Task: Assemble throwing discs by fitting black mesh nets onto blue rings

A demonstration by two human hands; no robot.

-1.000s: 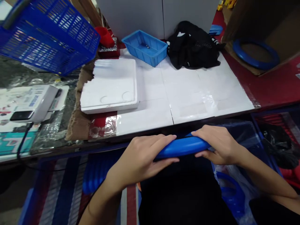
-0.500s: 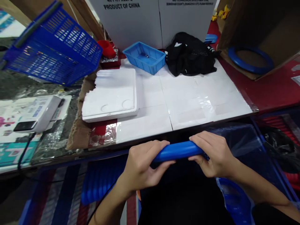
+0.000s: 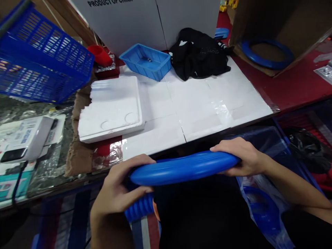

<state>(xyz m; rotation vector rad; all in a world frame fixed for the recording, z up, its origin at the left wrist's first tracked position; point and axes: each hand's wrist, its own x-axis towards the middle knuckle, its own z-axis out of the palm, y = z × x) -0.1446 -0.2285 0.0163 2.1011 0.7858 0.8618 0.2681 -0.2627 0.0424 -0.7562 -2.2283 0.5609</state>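
Note:
A smooth blue ring (image 3: 181, 169), seen nearly edge-on, is held in front of the body, just off the table's front edge. Its left end sits in my left hand (image 3: 121, 186), thumb below and fingers above. My right hand (image 3: 240, 157) grips the right end, its fingers partly hidden by the ring. Behind the ring, on the white table covering (image 3: 202, 110), lie a white foam slab (image 3: 111, 107), a light blue tray (image 3: 146, 64) and a bunched black cloth (image 3: 199, 55).
A blue basket (image 3: 46, 55) leans at the left above a white device (image 3: 27, 138). Another blue ring (image 3: 267, 57) lies in an open cardboard box (image 3: 252, 20) at the back right. Blue rings in a plastic bag (image 3: 261, 211) are at the lower right.
My hands have moved apart, the left one towards the left, and more of the blue ring shows between them. The view has shifted, so the table items appear further left.

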